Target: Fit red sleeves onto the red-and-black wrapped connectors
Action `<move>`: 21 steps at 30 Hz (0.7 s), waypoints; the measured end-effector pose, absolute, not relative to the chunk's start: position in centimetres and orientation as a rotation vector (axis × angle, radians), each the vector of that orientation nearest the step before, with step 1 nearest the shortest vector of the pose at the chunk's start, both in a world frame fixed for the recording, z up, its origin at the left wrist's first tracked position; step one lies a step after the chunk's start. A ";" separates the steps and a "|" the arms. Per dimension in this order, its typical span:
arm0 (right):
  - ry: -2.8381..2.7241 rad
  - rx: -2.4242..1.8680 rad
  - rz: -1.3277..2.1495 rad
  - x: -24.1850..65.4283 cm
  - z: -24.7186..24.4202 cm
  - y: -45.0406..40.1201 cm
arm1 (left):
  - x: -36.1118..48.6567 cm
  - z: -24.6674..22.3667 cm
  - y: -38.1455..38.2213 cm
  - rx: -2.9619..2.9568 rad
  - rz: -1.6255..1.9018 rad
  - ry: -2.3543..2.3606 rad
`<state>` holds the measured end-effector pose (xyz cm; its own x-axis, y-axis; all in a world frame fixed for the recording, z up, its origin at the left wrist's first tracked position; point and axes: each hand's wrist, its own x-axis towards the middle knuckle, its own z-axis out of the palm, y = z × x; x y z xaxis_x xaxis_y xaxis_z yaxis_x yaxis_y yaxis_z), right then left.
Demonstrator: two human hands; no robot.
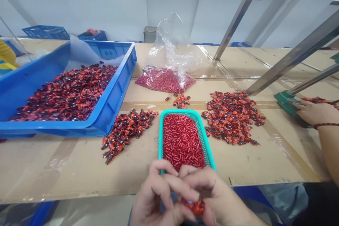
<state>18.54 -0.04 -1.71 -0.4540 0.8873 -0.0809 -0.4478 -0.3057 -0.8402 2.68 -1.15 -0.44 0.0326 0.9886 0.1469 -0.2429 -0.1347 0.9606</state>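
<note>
At the bottom centre of the frame, the left hand and right hand meet with fingers narrowed on a small orange-and-dark piece. It lies low between them, the left fingertips at its left and upper side, the right thumb against its right end; the curled fingers partly hide it.

Just beyond, at lower centre, a green basket holds red tubes. Left of it spreads a pile of orange-and-dark pieces; right of it, a bigger heap. At the right edge, another person's hand touches a green device.

Farther up, a blue crate fills the left and a clear bag stands at upper centre.
</note>
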 end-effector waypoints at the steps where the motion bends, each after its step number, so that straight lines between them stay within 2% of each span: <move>1: -1.048 -0.753 1.800 19.3 -1.4 0.4 | 2.5 -0.8 -0.5 1.187 1.346 0.912; 3: -1.307 -0.934 1.495 21.3 -1.0 1.7 | 2.2 -1.5 0.7 1.237 1.320 0.984; 5: -1.553 -1.217 0.970 24.1 -1.2 3.3 | 2.0 -2.4 2.0 1.301 1.314 1.201; 8: -1.620 -1.537 0.343 28.3 -2.5 5.7 | 1.5 -4.3 3.8 1.404 1.197 1.522; 13: -1.664 -1.687 0.080 31.5 -5.0 8.0 | 1.1 -7.1 5.1 1.314 1.051 1.457; 21: -2.043 -1.611 -0.005 29.3 -4.9 9.9 | 0.0 -6.7 1.7 1.158 1.181 1.517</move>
